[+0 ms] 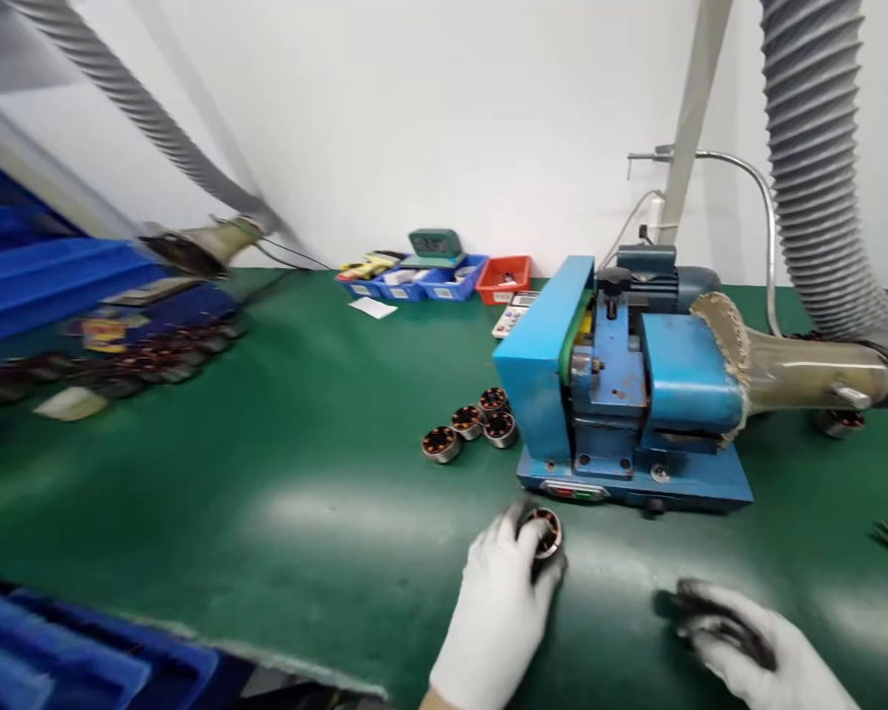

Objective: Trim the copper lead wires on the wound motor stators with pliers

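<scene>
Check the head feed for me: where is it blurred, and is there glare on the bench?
Head view: the blue bins at left and the stator row below are smeared; the right gloved hand is blurred. Head view: the blue bench machine looks sharper. Head view: pale glare patches lie on the green tabletop, left and right of the left gloved hand.

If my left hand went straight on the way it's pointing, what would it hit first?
With the ring in its grasp, your left hand would probably meet the front of the blue machine, around its switch; the exact gap is hard to judge.
</scene>
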A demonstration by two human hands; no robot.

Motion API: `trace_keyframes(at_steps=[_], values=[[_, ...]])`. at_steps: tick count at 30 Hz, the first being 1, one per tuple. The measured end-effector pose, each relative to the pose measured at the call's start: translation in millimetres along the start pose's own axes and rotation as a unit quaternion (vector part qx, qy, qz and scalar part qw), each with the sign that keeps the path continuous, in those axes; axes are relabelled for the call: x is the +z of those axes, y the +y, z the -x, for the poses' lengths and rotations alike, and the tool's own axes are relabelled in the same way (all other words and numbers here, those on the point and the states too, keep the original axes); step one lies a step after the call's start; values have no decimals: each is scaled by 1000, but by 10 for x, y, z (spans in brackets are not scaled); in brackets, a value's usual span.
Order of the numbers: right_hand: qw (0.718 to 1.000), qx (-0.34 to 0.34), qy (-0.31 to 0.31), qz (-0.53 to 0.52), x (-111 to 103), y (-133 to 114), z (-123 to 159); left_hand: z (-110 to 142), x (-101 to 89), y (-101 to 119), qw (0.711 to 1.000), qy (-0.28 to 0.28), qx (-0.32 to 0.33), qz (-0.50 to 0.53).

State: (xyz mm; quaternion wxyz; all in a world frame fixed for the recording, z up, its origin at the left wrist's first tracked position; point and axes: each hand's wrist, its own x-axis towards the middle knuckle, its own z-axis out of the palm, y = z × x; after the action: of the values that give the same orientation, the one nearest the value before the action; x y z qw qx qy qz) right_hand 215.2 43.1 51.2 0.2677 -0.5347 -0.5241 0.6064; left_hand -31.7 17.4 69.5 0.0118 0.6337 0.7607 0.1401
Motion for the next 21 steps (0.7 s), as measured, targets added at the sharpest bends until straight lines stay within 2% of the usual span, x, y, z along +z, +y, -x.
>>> trace_keyframes(at_steps=[2, 4, 6, 8, 10, 12, 14, 16, 19, 21], values=[[1000, 18, -15, -21, 65, -10, -14, 251, 153, 172, 994, -39, 66, 76], [1000, 10, 3, -5, 134, -43, -42, 424, 297, 283, 980, -60, 128, 141], [999, -10, 11, 29, 180, -111, -74, 503, 383, 331, 971, -73, 142, 177], [997, -27, 9, 66, 203, -193, -97, 503, 383, 321, 966, -108, 134, 194], [997, -28, 13, 64, 213, -252, -110, 449, 310, 271, 953, -169, 151, 203], [999, -15, 32, -8, 215, -265, -122, 369, 217, 204, 928, -238, 179, 224], [993, -2, 62, -98, 198, -254, -141, 275, 153, 149, 909, -288, 175, 244], [985, 2, 78, -154, 149, -255, -166, 169, 137, 131, 913, -295, 151, 239], [970, -14, 115, -213, 42, -299, -210, -1, 168, 205, 939, -239, 149, 199], [960, -23, 147, -239, -15, -328, -230, -95, 200, 312, 943, -214, 172, 191]])
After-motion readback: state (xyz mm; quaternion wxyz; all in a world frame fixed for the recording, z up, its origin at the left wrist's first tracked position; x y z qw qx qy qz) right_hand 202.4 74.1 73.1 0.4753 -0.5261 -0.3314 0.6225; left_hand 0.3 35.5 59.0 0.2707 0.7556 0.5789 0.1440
